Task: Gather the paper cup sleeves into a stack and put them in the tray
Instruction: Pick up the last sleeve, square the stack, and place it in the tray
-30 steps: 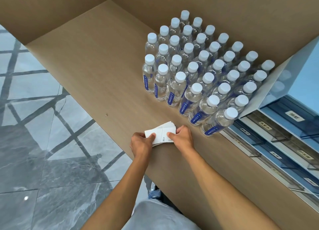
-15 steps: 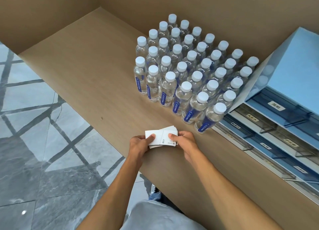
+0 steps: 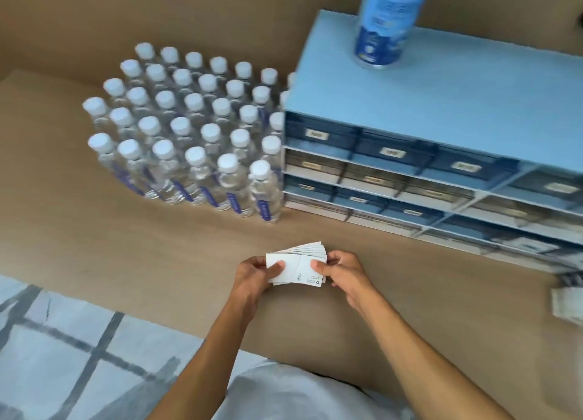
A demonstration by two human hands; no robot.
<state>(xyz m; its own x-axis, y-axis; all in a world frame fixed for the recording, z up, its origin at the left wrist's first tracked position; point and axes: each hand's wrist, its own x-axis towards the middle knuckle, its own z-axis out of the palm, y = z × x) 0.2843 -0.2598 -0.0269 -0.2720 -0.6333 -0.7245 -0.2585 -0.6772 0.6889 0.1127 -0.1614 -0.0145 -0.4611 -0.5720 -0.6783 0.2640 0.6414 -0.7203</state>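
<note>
A stack of flat white paper cup sleeves (image 3: 299, 266) is held just above the brown counter (image 3: 132, 262), slightly fanned at its far edge. My left hand (image 3: 252, 276) grips its left end, thumb on top. My right hand (image 3: 342, 273) grips its right end, thumb on top as well. At the right edge of the view lies a blurred white object (image 3: 568, 303) on the counter; I cannot tell what it is. No tray is clearly recognisable.
A block of several clear water bottles with white caps (image 3: 186, 135) stands on the counter behind the hands. To its right is a blue drawer cabinet (image 3: 426, 154) with a blue can (image 3: 383, 22) on top. The counter's near edge drops to a grey tiled floor (image 3: 63, 356).
The camera has swung to the right, bringing the drawer cabinet front and the can into view. Both hands still hold the stack, which now sits a little more squared and lifted.
</note>
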